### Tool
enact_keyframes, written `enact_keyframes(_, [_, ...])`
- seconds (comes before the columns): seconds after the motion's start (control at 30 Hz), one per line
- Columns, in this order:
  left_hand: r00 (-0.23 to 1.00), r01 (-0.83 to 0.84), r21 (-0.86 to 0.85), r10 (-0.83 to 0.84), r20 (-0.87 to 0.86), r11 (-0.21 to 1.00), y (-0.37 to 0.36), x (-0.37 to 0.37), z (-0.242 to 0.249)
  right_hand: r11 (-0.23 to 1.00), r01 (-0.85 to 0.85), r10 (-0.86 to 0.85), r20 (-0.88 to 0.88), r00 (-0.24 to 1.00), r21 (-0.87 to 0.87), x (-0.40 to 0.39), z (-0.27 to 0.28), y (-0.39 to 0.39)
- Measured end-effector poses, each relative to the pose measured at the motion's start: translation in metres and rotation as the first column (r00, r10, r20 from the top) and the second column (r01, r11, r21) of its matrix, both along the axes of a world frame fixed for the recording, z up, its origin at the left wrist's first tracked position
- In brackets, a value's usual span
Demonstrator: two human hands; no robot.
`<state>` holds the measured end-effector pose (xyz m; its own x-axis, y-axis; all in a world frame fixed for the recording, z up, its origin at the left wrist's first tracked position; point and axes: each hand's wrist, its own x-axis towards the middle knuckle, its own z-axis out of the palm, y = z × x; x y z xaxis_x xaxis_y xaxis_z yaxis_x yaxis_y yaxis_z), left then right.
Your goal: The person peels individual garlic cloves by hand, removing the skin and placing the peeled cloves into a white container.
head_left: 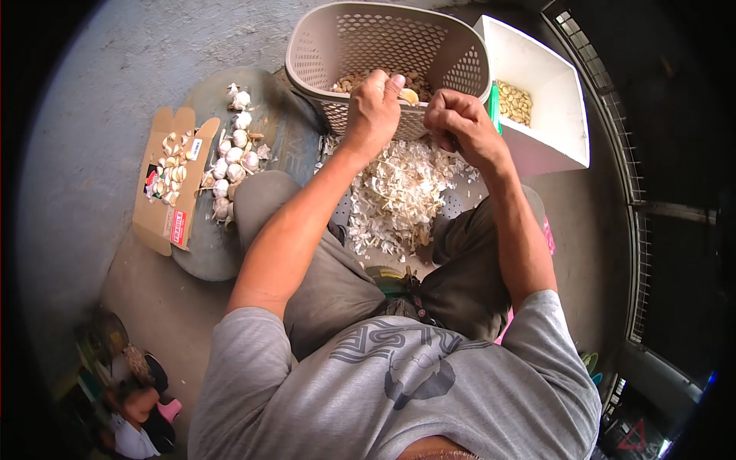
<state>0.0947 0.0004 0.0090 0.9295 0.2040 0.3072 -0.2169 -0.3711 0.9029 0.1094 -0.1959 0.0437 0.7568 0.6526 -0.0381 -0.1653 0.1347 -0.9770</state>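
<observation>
Pinched at the thumb of my left hand (376, 107) is a garlic clove (409, 96), held over the near rim of a beige perforated basket (307, 61). My right hand (464, 126) is closed just right of the clove, its fingers curled; what they hold, if anything, is hidden. Inside the basket lie loose cloves (349, 83), partly covered by my left hand. Below both hands, a large heap of papery garlic skins (399, 192) spreads between my legs.
On a dark round surface (203, 257) at left are whole garlic bulbs (234, 155) and an opened cardboard box (149, 218) with cloves. A white box (537, 84) at right holds peeled cloves (515, 103). A narrow green object (494, 103) stands at its edge.
</observation>
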Motion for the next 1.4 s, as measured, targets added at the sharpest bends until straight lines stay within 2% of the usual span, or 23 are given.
enact_keyframes(0.07, [1.000, 0.003, -0.040, -0.004, -0.024, 0.999, 0.007, 0.005, -0.003, 0.992, 0.107, -0.088, 0.242, 0.966, -0.066, 0.000, -0.004, 0.001])
enact_keyframes(0.23, [0.994, 0.105, 0.065, -0.105, -0.009, 0.992, -0.005, -0.015, 0.024, 0.980, 0.111, -0.118, -0.029, 0.993, -0.165, -0.011, 0.023, 0.015])
enact_keyframes(0.27, [0.991, 0.130, 0.039, -0.131, 0.025, 0.991, -0.011, -0.018, 0.020, 0.985, -0.039, 0.049, 0.054, 0.997, -0.168, 0.001, -0.001, 0.007])
enact_keyframes(0.37, [0.989, 0.129, 0.049, -0.132, 0.068, 0.990, -0.011, -0.017, 0.012, 0.971, 0.106, -0.094, 0.064, 0.994, -0.215, 0.010, -0.005, 0.003])
enact_keyframes(0.4, [0.991, 0.123, -0.016, -0.122, 0.050, 0.992, -0.009, -0.017, 0.016, 0.977, 0.211, -0.208, 0.141, 0.968, -0.010, 0.014, -0.009, 0.010])
enact_keyframes(0.43, [0.994, 0.106, -0.036, -0.106, 0.011, 0.994, -0.007, -0.013, 0.010, 0.950, 0.313, -0.308, 0.231, 0.923, 0.018, 0.018, -0.008, 0.013])
enact_keyframes(0.5, [0.994, 0.086, -0.081, -0.091, -0.055, 0.993, -0.005, 0.000, 0.003, 0.819, 0.531, -0.352, 0.540, 0.764, -0.217, 0.028, -0.010, 0.016])
enact_keyframes(0.53, [0.983, 0.131, -0.034, -0.134, -0.123, 0.991, -0.001, 0.000, 0.004, 0.837, 0.484, -0.285, 0.551, 0.785, -0.257, 0.028, -0.008, 0.014])
enact_keyframes(0.57, [0.969, 0.191, -0.222, -0.220, -0.111, 0.956, -0.005, -0.001, 0.004, 0.884, 0.370, -0.248, 0.385, 0.889, -0.285, 0.024, -0.005, 0.010])
enact_keyframes(0.67, [0.912, 0.228, -0.652, -0.393, -0.117, 0.723, -0.006, 0.001, 0.001, 0.957, 0.256, -0.171, 0.446, 0.879, -0.138, -0.001, 0.005, 0.024])
enact_keyframes(0.73, [0.856, 0.240, -0.777, -0.505, -0.114, 0.582, 0.001, -0.006, 0.024, 0.853, 0.482, -0.106, 0.840, 0.532, -0.198, -0.033, 0.054, 0.028])
enact_keyframes(0.9, [0.812, 0.174, -0.903, -0.576, -0.094, 0.393, -0.024, -0.026, 0.055, 0.894, 0.447, -0.089, 0.988, 0.127, 0.023, -0.083, 0.154, 0.033])
enact_keyframes(0.93, [0.841, 0.261, -0.908, -0.540, 0.047, 0.327, -0.038, -0.041, 0.076, 0.877, 0.481, -0.053, 0.995, 0.084, 0.006, -0.086, 0.152, 0.035])
enact_keyframes(0.97, [0.847, 0.356, -0.899, -0.495, 0.196, 0.254, -0.051, -0.056, 0.096, 0.810, 0.582, 0.026, 0.996, 0.091, -0.074, -0.076, 0.120, 0.042])
enact_keyframes(1.0, [0.828, 0.455, -0.873, -0.445, 0.341, 0.177, -0.064, -0.072, 0.116, 0.843, 0.538, -0.162, 0.937, 0.311, -0.033, -0.043, 0.061, 0.032])
enact_keyframes(1.03, [0.810, 0.549, -0.767, -0.437, 0.390, 0.332, -0.067, -0.081, 0.117, 0.880, 0.472, -0.263, 0.771, 0.580, -0.055, -0.040, 0.039, 0.019])
enact_keyframes(1.07, [0.821, 0.571, -0.530, -0.435, 0.370, 0.627, -0.065, -0.086, 0.106, 0.896, 0.444, -0.370, 0.520, 0.770, -0.021, -0.039, 0.017, 0.006])
enact_keyframes(1.1, [0.844, 0.482, -0.185, -0.396, 0.362, 0.856, -0.064, -0.095, 0.100, 0.885, 0.429, -0.460, 0.194, 0.867, 0.179, -0.039, 0.000, -0.003])
enact_keyframes(1.17, [0.928, 0.202, 0.273, -0.273, 0.253, 0.941, -0.067, -0.125, 0.108, 0.811, 0.483, -0.407, -0.276, 0.871, 0.330, -0.064, -0.002, 0.006])
enact_keyframes(1.23, [0.958, -0.012, 0.417, -0.110, 0.266, 0.909, -0.070, -0.105, 0.051, 0.820, 0.501, -0.343, -0.461, 0.818, 0.279, -0.100, 0.055, 0.017])
enact_keyframes(1.3, [0.909, -0.167, 0.259, 0.046, 0.414, 0.951, -0.049, -0.103, 0.053, 0.868, 0.144, 0.016, -0.316, 0.949, 0.476, -0.112, 0.094, 0.021])
enact_keyframes(1.37, [0.949, 0.092, 0.036, -0.098, 0.298, 0.995, -0.037, -0.090, 0.059, 0.869, 0.120, -0.178, 0.078, 0.981, 0.480, -0.127, 0.121, 0.027])
enact_keyframes(1.4, [0.951, 0.197, -0.116, -0.161, 0.263, 0.973, -0.034, -0.090, 0.060, 0.868, 0.255, -0.391, 0.269, 0.880, 0.426, -0.133, 0.127, 0.036])
